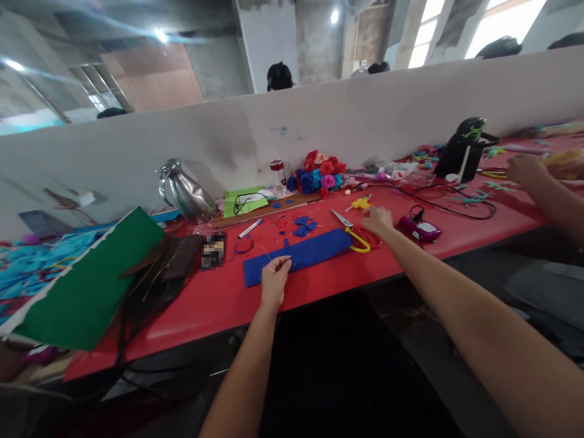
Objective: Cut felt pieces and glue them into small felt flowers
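Observation:
My left hand (pixel 275 278) is over a long strip of blue felt-like cloth (pixel 314 250), thumb and fingers pinched on a thin wire-like piece (pixel 266 253). Its tip points up and left; the pinched end is hidden. My right hand (pixel 378 220) reaches past the cloth with loosely bent fingers beside a small yellow glue gun (pixel 361 202); no clear grip on it shows. Scissors (pixel 359 241) with yellow handles lie at the cloth's right end. Cut blue pieces (pixel 305 226) and a white pen (pixel 250 228) rest behind the cloth.
A steel jug (pixel 185 191), a bunch of fabric roses (pixel 322 173) and glasses (pixel 250 201) line the wall. A green board (pixel 91 286) leans left of a phone (pixel 213 250). At right are a purple box (pixel 420 229), a black cable (pixel 456 210) and another person's hand (pixel 529 172).

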{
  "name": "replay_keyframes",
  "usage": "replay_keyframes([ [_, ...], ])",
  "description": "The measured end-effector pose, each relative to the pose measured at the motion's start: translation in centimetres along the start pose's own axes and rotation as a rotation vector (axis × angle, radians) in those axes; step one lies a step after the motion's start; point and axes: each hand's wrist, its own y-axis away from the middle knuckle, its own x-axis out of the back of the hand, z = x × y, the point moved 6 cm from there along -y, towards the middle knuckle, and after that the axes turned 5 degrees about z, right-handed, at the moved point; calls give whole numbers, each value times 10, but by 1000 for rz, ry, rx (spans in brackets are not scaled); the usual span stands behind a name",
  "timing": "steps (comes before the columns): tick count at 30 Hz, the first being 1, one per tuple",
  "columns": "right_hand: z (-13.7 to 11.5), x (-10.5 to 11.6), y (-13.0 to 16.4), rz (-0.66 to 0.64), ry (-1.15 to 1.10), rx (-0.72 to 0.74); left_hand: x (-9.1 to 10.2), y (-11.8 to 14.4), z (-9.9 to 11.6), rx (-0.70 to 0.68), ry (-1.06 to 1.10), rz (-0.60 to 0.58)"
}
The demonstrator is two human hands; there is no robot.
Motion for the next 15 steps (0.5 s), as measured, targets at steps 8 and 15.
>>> replay_keyframes([
  [8, 17, -18, -41, -79, 265, -77, 0, 3, -1, -51, -58, 6],
  [15, 33, -31, -51, -118, 359, -136, -3, 6, 3, -66, -94, -30],
])
